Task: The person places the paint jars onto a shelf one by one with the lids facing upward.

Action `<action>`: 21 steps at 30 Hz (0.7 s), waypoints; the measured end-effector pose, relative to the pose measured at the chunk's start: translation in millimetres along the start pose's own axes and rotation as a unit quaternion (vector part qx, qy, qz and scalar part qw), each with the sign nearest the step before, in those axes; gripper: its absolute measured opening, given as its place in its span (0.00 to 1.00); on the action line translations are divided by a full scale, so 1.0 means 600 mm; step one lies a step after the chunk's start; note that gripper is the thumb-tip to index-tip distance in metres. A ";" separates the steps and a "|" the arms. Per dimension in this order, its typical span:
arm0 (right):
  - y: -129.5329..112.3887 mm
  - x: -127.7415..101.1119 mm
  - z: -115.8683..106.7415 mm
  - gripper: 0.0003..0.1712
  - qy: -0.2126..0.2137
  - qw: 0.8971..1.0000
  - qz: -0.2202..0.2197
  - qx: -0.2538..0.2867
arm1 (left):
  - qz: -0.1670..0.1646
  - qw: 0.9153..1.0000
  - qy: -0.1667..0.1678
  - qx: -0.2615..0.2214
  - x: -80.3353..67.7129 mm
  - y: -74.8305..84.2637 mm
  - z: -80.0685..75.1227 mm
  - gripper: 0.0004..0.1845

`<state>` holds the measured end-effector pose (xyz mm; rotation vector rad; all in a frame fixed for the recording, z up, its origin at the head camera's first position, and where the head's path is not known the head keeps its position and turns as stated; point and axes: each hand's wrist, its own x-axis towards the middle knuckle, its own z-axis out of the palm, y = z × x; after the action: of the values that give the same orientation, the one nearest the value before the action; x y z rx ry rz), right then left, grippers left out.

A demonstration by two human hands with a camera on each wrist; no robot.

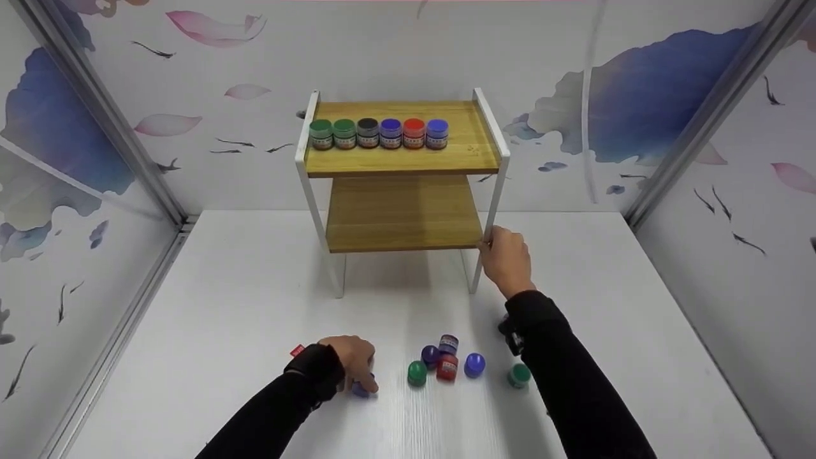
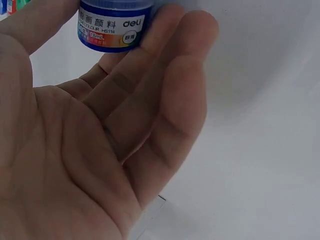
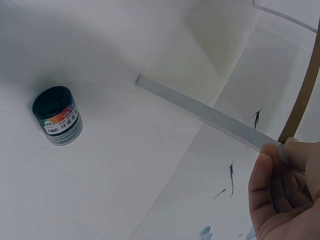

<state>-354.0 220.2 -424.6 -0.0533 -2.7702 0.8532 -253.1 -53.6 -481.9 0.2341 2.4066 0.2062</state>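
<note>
My left hand (image 1: 352,360) is low over the white table with its thumb and fingers around a blue paint jar (image 2: 116,25). In the head view that jar is mostly covered by the hand. At the two-tier shelf's right front leg (image 3: 210,114), my right hand (image 1: 508,260) pinches the white frame beside the lower board (image 1: 405,213). On the upper board (image 1: 468,137), several paint jars stand in a row: two green, one black, a dark blue, a red (image 1: 414,134) and a lighter blue.
Loose jars lie between the arms: green (image 1: 417,373), purple (image 1: 430,356), red (image 1: 447,368) and blue (image 1: 474,365). Another green jar (image 1: 519,375) is by the right forearm. A dark jar (image 3: 57,116) stands near the shelf leg. Patterned walls (image 1: 408,57) enclose the table.
</note>
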 end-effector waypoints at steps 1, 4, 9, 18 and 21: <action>0.000 0.000 0.000 0.08 0.001 1.000 -0.001 0.001 | 0.003 1.000 0.003 -0.001 0.001 0.000 0.000 0.17; 0.000 -0.002 0.000 0.08 0.000 1.000 0.001 0.000 | 0.014 1.000 0.008 -0.005 0.003 -0.002 -0.001 0.15; 0.000 -0.003 0.001 0.08 -0.005 1.000 -0.001 0.005 | 0.033 0.999 0.018 -0.029 0.006 -0.012 -0.004 0.14; 0.000 -0.002 0.001 0.08 0.008 1.000 -0.014 -0.001 | 0.064 0.997 0.051 -0.009 0.028 -0.023 -0.012 0.18; 0.000 -0.002 0.002 0.08 0.010 1.000 -0.012 0.000 | 0.073 0.996 0.055 -0.009 0.033 -0.024 -0.012 0.17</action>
<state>-353.1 219.6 -425.7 -0.0289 -2.7473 0.8420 -274.3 -63.8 -492.0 0.3993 2.4971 0.3156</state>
